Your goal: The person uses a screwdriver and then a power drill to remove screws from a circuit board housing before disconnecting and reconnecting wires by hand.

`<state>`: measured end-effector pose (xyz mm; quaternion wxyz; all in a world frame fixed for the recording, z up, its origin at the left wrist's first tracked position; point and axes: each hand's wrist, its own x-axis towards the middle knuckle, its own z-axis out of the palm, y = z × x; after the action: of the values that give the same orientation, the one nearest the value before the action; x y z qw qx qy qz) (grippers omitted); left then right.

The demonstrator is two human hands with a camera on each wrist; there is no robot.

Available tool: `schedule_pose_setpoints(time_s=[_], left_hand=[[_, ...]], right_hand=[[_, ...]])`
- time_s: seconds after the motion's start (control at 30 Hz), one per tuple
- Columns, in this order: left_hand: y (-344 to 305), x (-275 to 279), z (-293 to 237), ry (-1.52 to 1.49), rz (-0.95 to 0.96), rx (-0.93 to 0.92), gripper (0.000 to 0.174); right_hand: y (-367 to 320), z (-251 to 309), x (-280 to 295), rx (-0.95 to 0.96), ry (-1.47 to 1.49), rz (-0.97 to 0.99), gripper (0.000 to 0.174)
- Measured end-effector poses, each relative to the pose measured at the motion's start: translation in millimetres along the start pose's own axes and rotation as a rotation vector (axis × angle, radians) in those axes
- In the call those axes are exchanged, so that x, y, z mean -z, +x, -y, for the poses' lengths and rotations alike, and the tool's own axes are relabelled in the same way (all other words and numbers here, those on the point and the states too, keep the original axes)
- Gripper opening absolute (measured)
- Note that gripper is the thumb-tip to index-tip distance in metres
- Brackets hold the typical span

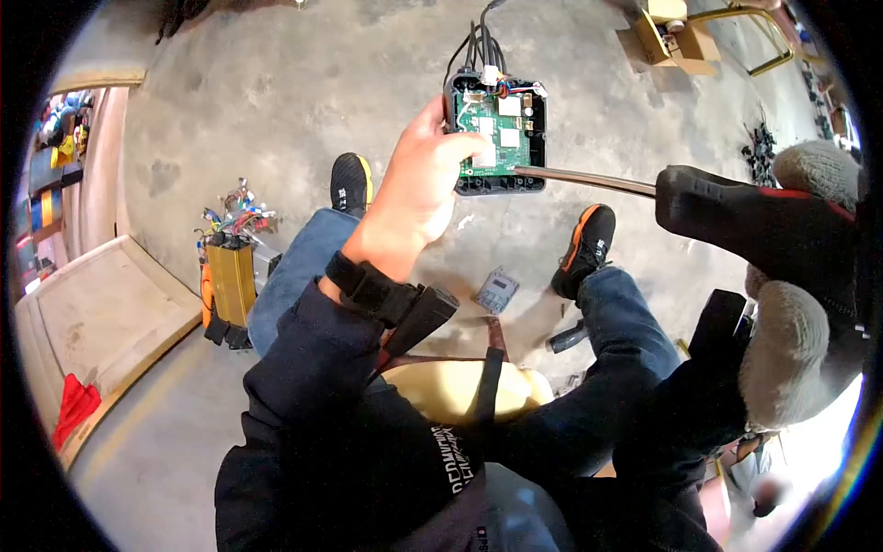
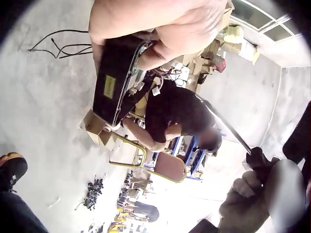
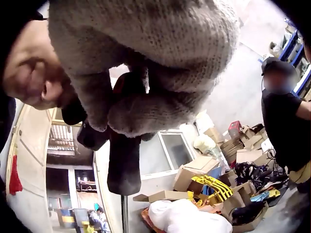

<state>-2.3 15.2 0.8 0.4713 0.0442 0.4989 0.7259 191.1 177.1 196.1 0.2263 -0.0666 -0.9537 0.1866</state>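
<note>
In the head view my bare left hand (image 1: 414, 175) grips an open black plastic case (image 1: 501, 187) by its left side, thumb over the green circuit board (image 1: 515, 158) inside. Black cables (image 1: 475, 51) leave the case at its far end. My right hand (image 1: 782, 359), in a grey knitted glove, holds a screwdriver (image 1: 754, 207) with a thick black handle and long metal shaft. The tip of that shaft reaches the board's near edge. In the right wrist view the gloved fingers (image 3: 146, 111) curl round the black handle (image 3: 124, 170). The left wrist view shows the case's underside with a yellow label (image 2: 110, 86).
A gold metal box with wires (image 1: 230, 276) stands left of my leg. On the concrete floor between my feet lies a small grey device (image 1: 498, 291). A cardboard box (image 1: 676, 41) sits at the far right. Another person (image 2: 177, 114) is bent over nearby.
</note>
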Motion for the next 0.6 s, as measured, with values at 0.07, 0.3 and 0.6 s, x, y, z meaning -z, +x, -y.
schedule_pose_setpoints(time_s=[0.07, 0.3, 0.6], left_hand=[[2.6, 4.4, 1.1, -0.023, 0.003, -0.009, 0.043], [-0.7, 7.4, -4.7, -0.04, 0.024, -0.073, 0.044], [-1.7, 10.5, -10.6, 0.006, -0.031, -0.064, 0.043]], right_hand=[[2.9, 2.5, -0.6, 0.019, 0.015, 0.029, 0.069], [14.9, 7.5, -7.6, 0.07, 0.066, 0.133, 0.069], [14.1, 11.8, -30.2, 0.088, 0.299, 0.124, 0.067]])
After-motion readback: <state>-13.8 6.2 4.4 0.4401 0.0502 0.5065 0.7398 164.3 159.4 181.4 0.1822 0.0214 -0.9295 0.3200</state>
